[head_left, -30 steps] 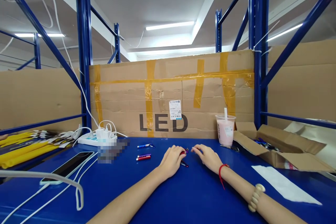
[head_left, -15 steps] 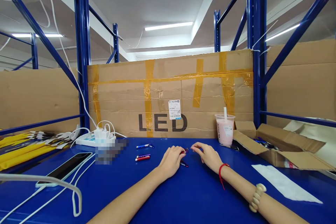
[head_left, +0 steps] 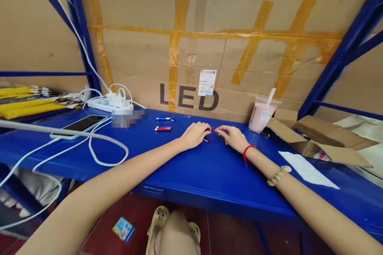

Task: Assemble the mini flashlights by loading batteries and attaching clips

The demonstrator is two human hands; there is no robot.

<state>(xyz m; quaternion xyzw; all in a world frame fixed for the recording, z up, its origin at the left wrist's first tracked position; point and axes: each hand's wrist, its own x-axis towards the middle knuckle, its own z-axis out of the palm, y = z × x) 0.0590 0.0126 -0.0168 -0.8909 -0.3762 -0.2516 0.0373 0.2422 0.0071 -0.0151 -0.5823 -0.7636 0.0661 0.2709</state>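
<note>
Big black letters [head_left: 180,96] on the cardboard [head_left: 134,59] say LED; the white label [head_left: 207,82] is too blurry to read. The view has tipped down, so red floor [head_left: 227,233] shows now. The left hand [head_left: 195,135] curls over small shiny sticks [head_left: 207,140] on the blue table [head_left: 194,171]; the right hand [head_left: 235,138] bends its fingers just beside. I can't tell if either grips one. A red stick [head_left: 163,129] lies further left.

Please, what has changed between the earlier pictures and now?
The view has tilted down, so the floor and a colourful card now show. The right hand seems slightly nearer the left hand; any new grip is unclear. The smartphone, drink cup, blue pen-shaped item and red one stayed.
</note>
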